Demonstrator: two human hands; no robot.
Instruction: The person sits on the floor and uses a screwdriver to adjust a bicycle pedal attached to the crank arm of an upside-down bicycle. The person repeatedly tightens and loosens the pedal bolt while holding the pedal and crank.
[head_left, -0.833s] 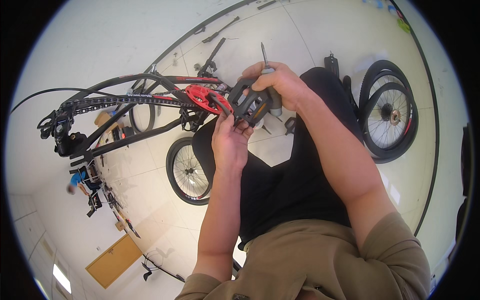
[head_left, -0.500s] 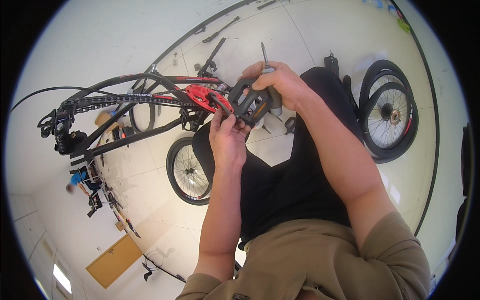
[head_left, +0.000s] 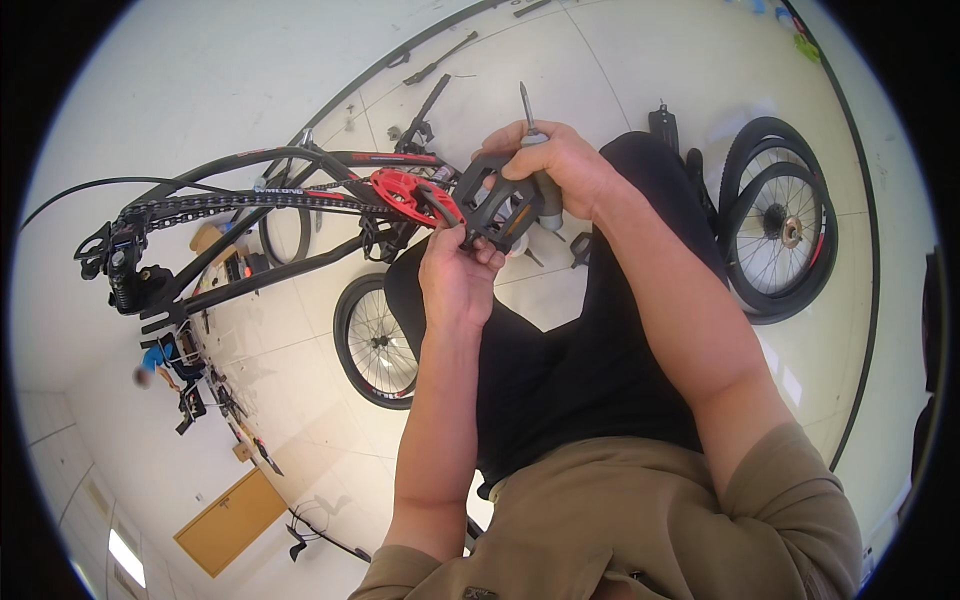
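A black bicycle pedal (head_left: 512, 212) with an orange reflector is held up beside the end of the crank arm (head_left: 447, 208). My right hand (head_left: 565, 165) is closed on the pedal's far side. That same hand also grips a screwdriver (head_left: 549, 198) with a grey handle, its metal tip pointing away from me. At the pedal's inner end, next to the crank arm, the fingers of my left hand (head_left: 455, 275) are pinched together on the pedal. Whether the pedal's axle sits in the crank hole is hidden by these fingers. Behind the crank is a red chainring (head_left: 392, 188) with the chain on it.
The black bicycle frame (head_left: 290, 285) extends leftward. A loose wheel (head_left: 375, 340) lies by my left leg, and more wheels (head_left: 780, 225) lie at the right. Another pedal (head_left: 581, 250) is on the floor between my legs. A person (head_left: 157, 360) works at the far left.
My left fingers have shifted slightly at the pedal's inner end, and the left wrist has turned a little. The right hand, pedal and screwdriver stay almost in place.
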